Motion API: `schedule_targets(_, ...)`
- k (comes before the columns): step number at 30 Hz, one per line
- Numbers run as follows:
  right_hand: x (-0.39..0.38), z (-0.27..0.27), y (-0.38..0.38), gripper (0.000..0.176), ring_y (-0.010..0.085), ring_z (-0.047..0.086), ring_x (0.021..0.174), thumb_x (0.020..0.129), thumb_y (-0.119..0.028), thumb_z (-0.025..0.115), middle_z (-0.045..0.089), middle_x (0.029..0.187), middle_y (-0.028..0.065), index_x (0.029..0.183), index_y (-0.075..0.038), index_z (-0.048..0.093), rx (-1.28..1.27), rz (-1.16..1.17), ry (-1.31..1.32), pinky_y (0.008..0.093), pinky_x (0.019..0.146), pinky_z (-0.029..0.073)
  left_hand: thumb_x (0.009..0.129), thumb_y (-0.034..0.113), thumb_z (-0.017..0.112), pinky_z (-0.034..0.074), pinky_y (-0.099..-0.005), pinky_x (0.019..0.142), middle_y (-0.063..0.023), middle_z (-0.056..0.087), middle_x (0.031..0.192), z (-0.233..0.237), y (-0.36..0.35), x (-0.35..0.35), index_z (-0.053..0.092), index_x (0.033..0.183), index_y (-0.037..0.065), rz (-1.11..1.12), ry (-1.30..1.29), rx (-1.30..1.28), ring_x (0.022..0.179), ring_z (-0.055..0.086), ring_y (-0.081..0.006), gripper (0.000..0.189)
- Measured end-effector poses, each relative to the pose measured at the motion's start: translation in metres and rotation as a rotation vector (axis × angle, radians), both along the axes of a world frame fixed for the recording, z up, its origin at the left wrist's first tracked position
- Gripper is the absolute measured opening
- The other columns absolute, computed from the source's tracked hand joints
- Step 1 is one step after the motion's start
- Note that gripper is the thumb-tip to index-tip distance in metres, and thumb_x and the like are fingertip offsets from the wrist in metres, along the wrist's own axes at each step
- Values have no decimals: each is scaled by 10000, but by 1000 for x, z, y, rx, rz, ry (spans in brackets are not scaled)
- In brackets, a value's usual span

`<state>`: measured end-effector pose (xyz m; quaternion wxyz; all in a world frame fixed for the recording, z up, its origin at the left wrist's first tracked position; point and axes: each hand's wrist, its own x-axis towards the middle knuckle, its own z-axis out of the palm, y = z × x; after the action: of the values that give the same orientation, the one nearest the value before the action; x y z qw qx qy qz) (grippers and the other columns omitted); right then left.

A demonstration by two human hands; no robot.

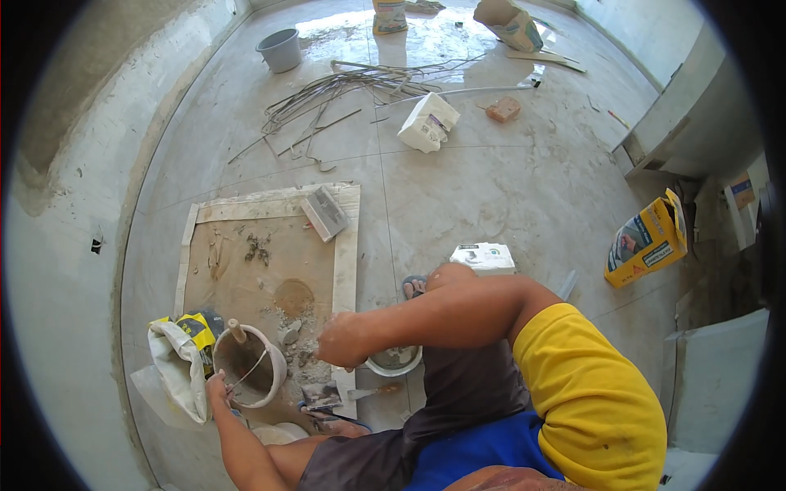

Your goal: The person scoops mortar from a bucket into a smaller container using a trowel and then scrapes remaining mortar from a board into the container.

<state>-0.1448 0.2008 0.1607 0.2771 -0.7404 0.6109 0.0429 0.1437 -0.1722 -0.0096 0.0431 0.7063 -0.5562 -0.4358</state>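
Note:
At the lower left, my left hand (219,388) is at the rim of a mortar-stained bucket (278,378), its fingers closed by the wire handle. A wooden handle (237,330) sticks up inside the bucket. My right hand (340,339) is curled above the right edge of the dusty board, right of the bucket; what it holds, if anything, is hidden. Under my right forearm sits a round bowl (394,360), partly covered. A trowel (372,392) lies near my foot. An open white sack (176,368) with a yellow and black bag (199,329) leans left of the bucket.
A dusty board (237,278) with pale edge strips bears rubble and a clear box (325,213). Beyond are bent metal rods (352,86), a grey bucket (281,51), a white package (429,123) and a brick (503,110). A yellow bag (647,242) stands at right.

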Motion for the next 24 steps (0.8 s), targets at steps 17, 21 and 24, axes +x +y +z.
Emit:
schedule_targets(17, 0, -8, -1, 315, 300, 641, 906, 700, -263, 734, 675, 920, 138, 912, -33, 695, -30, 5, -12, 421, 723, 516, 859, 320, 577, 449, -377, 631, -85, 539, 951, 11, 9, -6, 560, 1118, 100, -13, -25, -7, 722, 535, -223, 340)
schedule_targets(21, 0, -9, -1, 310, 300, 642, 903, 701, -263, 733, 676, 914, 137, 907, -34, 696, -26, 5, -17, 418, 724, 517, 853, 321, 581, 448, -379, 633, -100, 516, 929, 8, 5, -5, 554, 1130, 93, -13, -33, -6, 731, 535, -229, 360)
schedule_targets(24, 0, -4, -1, 306, 300, 643, 900, 702, -265, 731, 677, 911, 136, 900, -34, 698, -24, 7, -11, 418, 725, 517, 849, 321, 586, 446, -380, 631, -100, 515, 922, 4, 4, -2, 550, 1128, 84, -13, -3, -9, 730, 535, -233, 368)
